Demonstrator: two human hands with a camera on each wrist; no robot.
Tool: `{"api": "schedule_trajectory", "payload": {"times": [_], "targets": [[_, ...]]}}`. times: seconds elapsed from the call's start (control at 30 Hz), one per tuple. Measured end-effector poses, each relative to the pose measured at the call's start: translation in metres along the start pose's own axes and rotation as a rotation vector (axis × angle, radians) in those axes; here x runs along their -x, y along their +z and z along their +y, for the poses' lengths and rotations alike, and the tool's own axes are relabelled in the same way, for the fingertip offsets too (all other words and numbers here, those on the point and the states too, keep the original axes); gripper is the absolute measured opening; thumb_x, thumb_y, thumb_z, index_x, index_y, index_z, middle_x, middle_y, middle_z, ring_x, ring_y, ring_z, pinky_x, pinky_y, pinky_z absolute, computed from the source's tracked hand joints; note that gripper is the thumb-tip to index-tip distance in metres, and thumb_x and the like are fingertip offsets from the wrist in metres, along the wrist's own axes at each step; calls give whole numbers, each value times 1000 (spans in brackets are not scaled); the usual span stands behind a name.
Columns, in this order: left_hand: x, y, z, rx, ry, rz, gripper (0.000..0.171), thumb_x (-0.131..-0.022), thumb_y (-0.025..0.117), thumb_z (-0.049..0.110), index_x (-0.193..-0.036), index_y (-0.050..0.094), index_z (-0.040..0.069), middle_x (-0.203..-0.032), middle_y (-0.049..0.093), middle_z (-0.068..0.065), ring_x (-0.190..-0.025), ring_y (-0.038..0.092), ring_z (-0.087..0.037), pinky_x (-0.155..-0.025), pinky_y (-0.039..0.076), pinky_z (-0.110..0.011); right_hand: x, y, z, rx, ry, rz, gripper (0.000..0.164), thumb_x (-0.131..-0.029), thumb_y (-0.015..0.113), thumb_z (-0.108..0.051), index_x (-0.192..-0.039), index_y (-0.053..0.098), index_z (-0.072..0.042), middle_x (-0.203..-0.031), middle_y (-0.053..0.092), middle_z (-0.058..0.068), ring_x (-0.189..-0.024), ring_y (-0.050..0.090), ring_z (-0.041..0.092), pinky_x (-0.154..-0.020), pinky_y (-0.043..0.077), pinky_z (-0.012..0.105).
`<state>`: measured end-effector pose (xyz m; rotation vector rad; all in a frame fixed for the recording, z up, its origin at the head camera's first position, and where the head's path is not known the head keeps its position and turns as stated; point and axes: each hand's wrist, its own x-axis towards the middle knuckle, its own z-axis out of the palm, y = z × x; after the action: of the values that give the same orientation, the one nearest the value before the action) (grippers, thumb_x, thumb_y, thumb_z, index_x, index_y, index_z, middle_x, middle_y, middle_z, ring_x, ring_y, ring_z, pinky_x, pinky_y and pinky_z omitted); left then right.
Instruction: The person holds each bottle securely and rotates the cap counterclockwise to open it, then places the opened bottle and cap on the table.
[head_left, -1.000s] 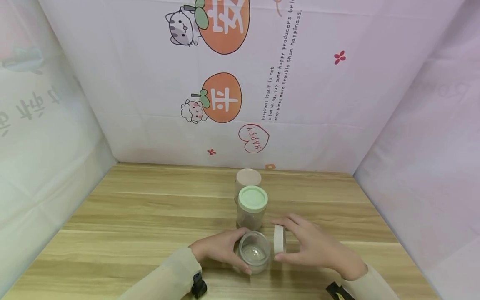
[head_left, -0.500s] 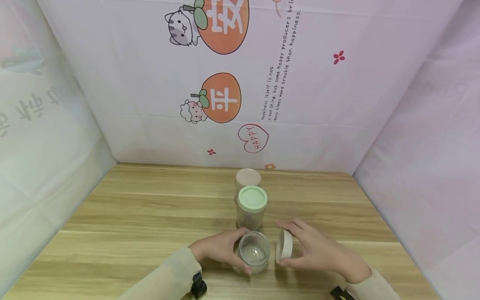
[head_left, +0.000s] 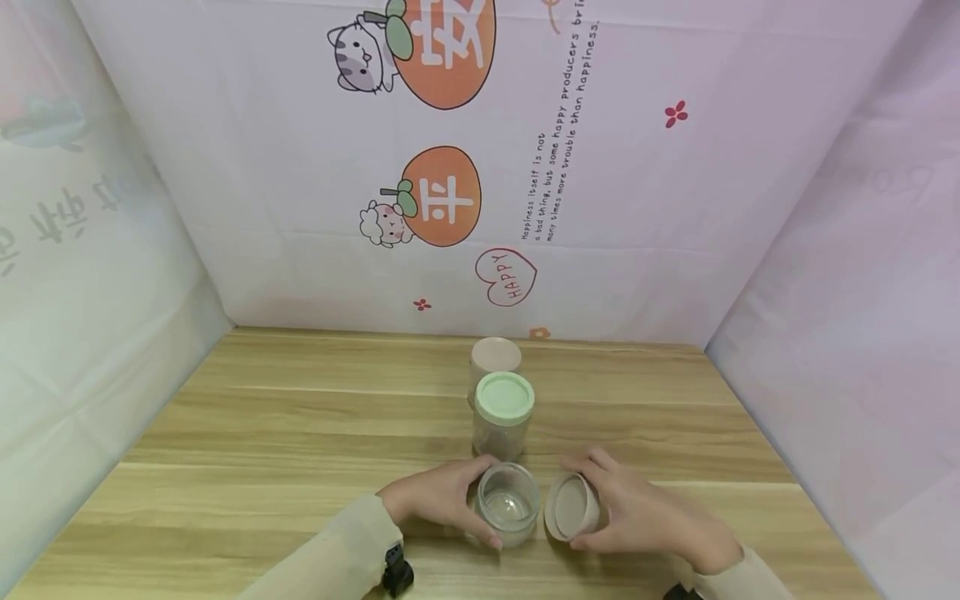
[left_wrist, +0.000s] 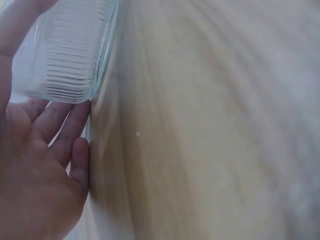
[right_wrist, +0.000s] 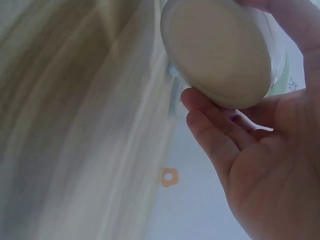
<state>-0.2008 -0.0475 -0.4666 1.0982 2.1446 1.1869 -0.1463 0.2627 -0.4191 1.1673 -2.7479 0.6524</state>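
Observation:
An uncovered glass jar (head_left: pixel 513 515) stands on the table, and my left hand (head_left: pixel 444 498) grips it from the left, thumb in front and fingers behind. In the left wrist view the ribbed wall of this jar (left_wrist: pixel 75 60) shows beside the fingers. To its right my right hand (head_left: pixel 633 508) holds a beige lid (head_left: pixel 572 507) by its edge, tilted, with its hollow inner side toward the head camera. The flat outer face of the lid (right_wrist: pixel 217 50) appears in the right wrist view. Lid and jar are apart.
Behind the uncovered jar stands a jar with a green lid (head_left: pixel 506 398), and behind that a jar with a pinkish lid (head_left: pixel 496 356). The wooden table (head_left: pixel 300 417) is bounded by a printed cloth backdrop (head_left: pixel 615 275) and cloth sides.
My right hand has moved slightly right, away from the jar, and turned the lid from edge-on until its inner side shows. My left hand and the jar have stayed in place.

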Motion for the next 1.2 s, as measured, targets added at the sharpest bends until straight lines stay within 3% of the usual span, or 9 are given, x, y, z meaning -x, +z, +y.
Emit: {"api": "schedule_trajectory", "payload": {"times": [0.2,0.43,0.73,0.97,1.2], "targets": [[1,-1,1,13,-18,-9,75,-77,89,35,-137,47,21,-128,57,13,-120,52,-5,-104,41,-28,2,6,3,-59,-18,-6,81,-73,88,-44,-134,53,-5,-124,51,2,-105,56,14,-86,54,33],[1,-1,1,11,-20,-6,75,-76,90,35,-136,48,21,-127,57,13,-119,52,-5,-104,41,-28,6,9,5,-130,17,-47,78,-74,88,-44,-134,54,-7,-124,51,0,-106,56,15,-87,53,35],[0,0,0,-9,-26,3,74,-75,90,36,-135,49,22,-126,58,13,-118,53,-5,-103,41,-28,14,13,14,-129,99,-136,85,-73,87,-45,-140,50,-7,-134,52,0,-115,55,17,-93,52,39],[0,0,3,7,-33,0,74,-75,90,36,-135,49,22,-126,59,12,-117,54,-5,-103,41,-28,17,14,18,-106,58,-153,80,-72,89,-38,-138,52,-11,-133,51,-1,-112,56,14,-88,52,35],[1,0,4,28,-21,0,74,-75,90,32,-136,49,21,-127,59,11,-118,53,-6,-103,41,-28,17,11,20,-163,98,-202,79,-73,88,-32,-139,51,-13,-133,50,0,-111,54,14,-88,51,33]]}}
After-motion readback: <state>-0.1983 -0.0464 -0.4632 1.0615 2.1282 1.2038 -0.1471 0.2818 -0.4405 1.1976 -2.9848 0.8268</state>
